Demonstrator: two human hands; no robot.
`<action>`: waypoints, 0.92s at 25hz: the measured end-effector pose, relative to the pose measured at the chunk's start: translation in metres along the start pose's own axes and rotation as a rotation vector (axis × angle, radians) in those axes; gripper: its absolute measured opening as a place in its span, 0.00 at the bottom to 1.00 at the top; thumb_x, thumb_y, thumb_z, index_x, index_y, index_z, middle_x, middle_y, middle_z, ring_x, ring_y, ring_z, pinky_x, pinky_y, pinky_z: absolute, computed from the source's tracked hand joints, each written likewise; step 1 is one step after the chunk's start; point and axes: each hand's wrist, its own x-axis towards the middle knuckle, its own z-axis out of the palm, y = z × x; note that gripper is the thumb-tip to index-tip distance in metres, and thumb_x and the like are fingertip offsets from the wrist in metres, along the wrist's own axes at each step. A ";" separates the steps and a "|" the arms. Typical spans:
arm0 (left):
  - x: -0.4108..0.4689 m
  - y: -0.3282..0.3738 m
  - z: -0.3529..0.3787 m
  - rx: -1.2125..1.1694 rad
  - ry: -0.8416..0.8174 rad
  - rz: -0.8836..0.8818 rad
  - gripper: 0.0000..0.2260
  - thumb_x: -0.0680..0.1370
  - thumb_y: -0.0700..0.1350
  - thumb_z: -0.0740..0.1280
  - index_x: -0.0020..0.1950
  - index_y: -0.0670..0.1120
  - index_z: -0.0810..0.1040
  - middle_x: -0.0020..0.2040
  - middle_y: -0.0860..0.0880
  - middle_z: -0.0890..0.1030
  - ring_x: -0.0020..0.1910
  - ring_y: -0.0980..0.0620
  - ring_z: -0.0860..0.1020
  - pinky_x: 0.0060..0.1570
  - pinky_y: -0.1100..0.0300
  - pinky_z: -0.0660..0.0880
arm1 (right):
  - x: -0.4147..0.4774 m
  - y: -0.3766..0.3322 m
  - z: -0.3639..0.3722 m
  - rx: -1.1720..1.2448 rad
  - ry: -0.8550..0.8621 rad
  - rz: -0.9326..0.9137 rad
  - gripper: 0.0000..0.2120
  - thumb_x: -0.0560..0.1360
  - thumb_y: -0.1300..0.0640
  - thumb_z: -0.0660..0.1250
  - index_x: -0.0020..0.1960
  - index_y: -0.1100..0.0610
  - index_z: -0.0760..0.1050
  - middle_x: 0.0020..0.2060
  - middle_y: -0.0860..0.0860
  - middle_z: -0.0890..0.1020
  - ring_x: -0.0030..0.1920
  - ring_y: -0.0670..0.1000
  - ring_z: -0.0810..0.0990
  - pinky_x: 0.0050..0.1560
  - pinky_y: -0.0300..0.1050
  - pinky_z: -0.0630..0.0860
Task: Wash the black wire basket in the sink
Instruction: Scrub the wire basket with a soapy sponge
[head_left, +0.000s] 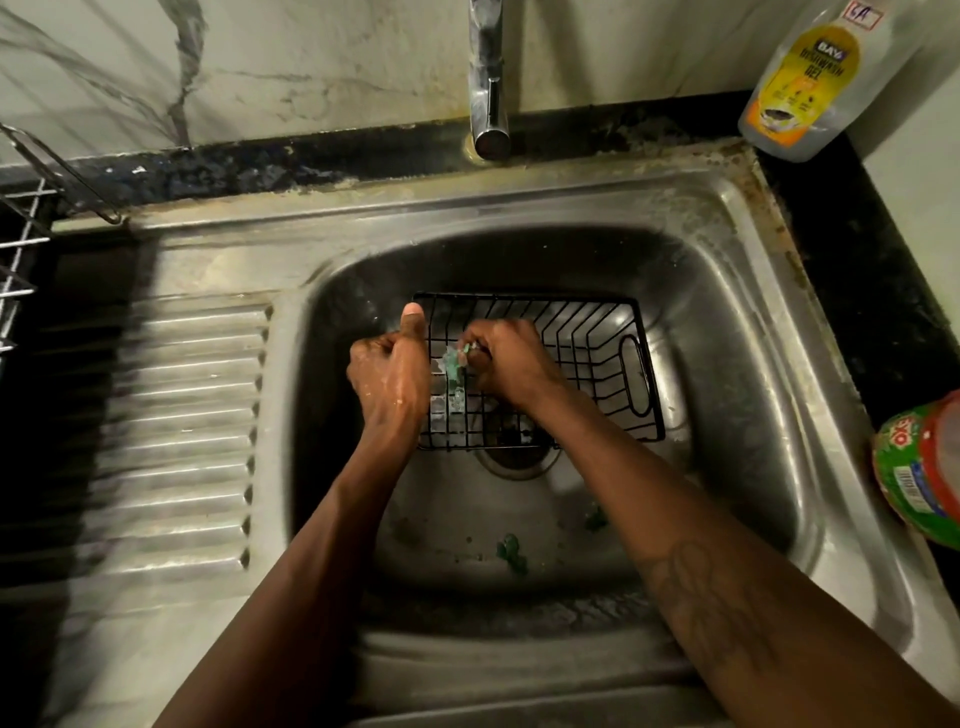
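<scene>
At the far right corner we see 1 clear plastic bottle (810, 78) with a yellow label reading DISHWASH GEL, standing on the black surface (857, 291) close to the wall. A small white tag with handwriting sits near its top. Nearer to us along the same right edge, 1 round container (919, 467) printed in green and red is cut off by the frame, with a barcode on its side. A chrome tap (488, 78) rises at the back centre. The wall (311, 62) behind it is pale marble with dark veins. At the far left we make out part of 1 silver wire rack (26, 228), mostly out of frame.
</scene>
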 end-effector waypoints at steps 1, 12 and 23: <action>0.001 0.000 0.000 -0.003 0.015 -0.006 0.34 0.63 0.74 0.64 0.43 0.42 0.81 0.42 0.40 0.83 0.44 0.37 0.83 0.50 0.39 0.80 | 0.000 -0.001 0.002 -0.002 -0.038 -0.001 0.04 0.77 0.60 0.71 0.49 0.52 0.83 0.45 0.49 0.84 0.47 0.46 0.81 0.49 0.44 0.79; -0.004 -0.003 -0.004 0.096 0.005 0.017 0.25 0.78 0.62 0.62 0.34 0.41 0.78 0.35 0.42 0.82 0.38 0.44 0.81 0.43 0.51 0.79 | 0.002 0.017 -0.003 -0.138 0.029 0.051 0.07 0.77 0.63 0.70 0.51 0.53 0.82 0.49 0.49 0.82 0.48 0.44 0.78 0.45 0.32 0.71; -0.008 -0.017 -0.002 0.172 0.041 -0.042 0.25 0.82 0.59 0.58 0.54 0.38 0.81 0.52 0.42 0.82 0.54 0.46 0.79 0.56 0.58 0.71 | -0.012 0.032 0.020 -0.309 -0.290 -0.067 0.24 0.75 0.63 0.72 0.69 0.50 0.73 0.50 0.50 0.80 0.47 0.50 0.82 0.48 0.48 0.83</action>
